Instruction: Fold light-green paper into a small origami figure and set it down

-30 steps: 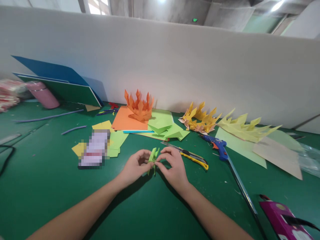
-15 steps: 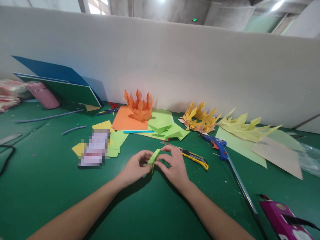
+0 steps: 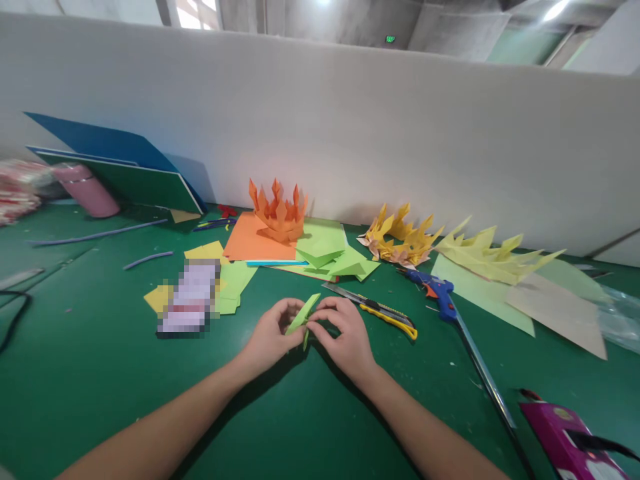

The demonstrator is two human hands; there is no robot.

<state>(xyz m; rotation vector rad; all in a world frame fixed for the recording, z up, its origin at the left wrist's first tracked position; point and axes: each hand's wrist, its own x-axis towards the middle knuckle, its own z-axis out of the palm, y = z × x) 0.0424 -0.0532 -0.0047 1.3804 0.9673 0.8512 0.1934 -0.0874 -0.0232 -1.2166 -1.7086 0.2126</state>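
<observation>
A small folded piece of light green paper (image 3: 303, 313) is pinched between both my hands just above the green table (image 3: 100, 373). My left hand (image 3: 270, 337) grips its left side with curled fingers. My right hand (image 3: 345, 337) pinches its right side with thumb and fingertips. The paper's pointed end sticks up and to the right.
Behind my hands lie a yellow utility knife (image 3: 385, 315), a blue glue gun (image 3: 437, 293), an orange paper crown (image 3: 277, 213) on orange and green sheets (image 3: 325, 250), and yellow paper crowns (image 3: 400, 243). A blurred phone (image 3: 190, 297) lies left. A magenta box (image 3: 570, 437) sits at the lower right.
The green paper's spread flaps have been pressed together into one narrow pointed piece. Both hands have stayed in the same spot, with the fingers shifting slightly.
</observation>
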